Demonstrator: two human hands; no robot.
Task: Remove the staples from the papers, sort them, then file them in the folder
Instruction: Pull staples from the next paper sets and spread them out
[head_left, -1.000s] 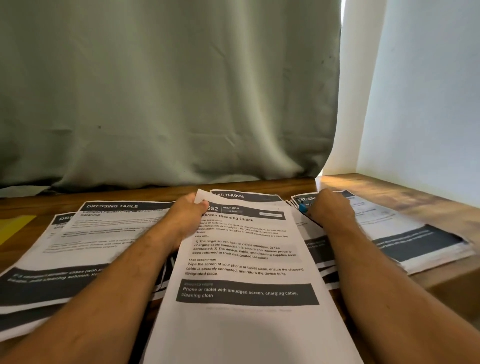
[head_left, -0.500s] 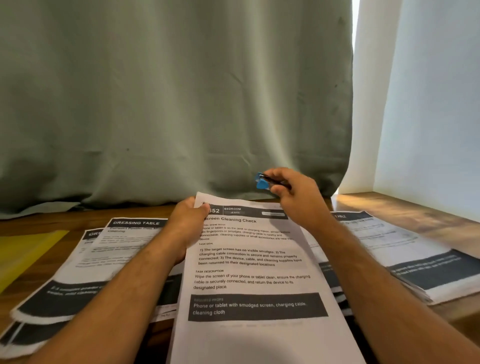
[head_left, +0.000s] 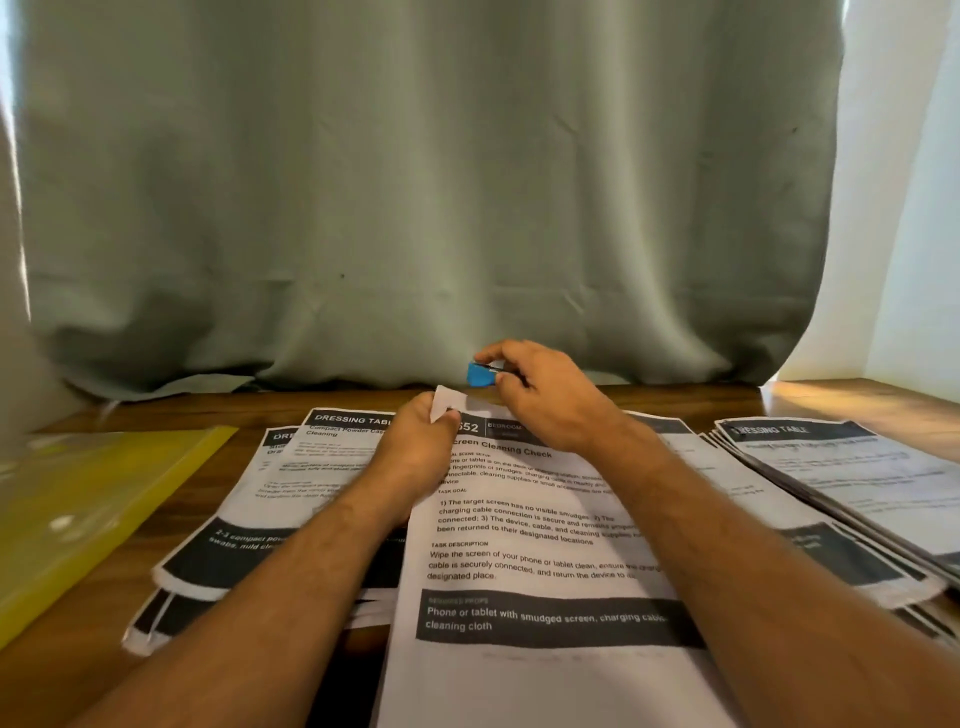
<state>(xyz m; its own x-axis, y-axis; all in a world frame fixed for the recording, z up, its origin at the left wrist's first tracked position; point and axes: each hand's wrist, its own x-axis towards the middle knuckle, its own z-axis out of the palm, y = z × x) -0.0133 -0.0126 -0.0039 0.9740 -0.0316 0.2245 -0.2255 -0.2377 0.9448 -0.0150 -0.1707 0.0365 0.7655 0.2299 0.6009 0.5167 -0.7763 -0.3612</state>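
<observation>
Since a moment ago, right hand (head_left: 540, 400), pinching blue remover (head_left: 480, 374), is lower, just above sheet (head_left: 524, 561) corner. Left hand (head_left: 421, 447) pinches that corner, steadying it for staple-pulling. Folder (head_left: 98, 499): counter (head_left: 675, 397), left of sheet.

Stapled printed sheet set (head_left: 524, 566) lies centre, its top-left corner (head_left: 451, 400) folded up. Blue staple remover (head_left: 480, 375) sits just above that corner. Sorted paper stacks (head_left: 332, 467) flank it. Yellow folder (head_left: 88, 499) lies far left.
</observation>
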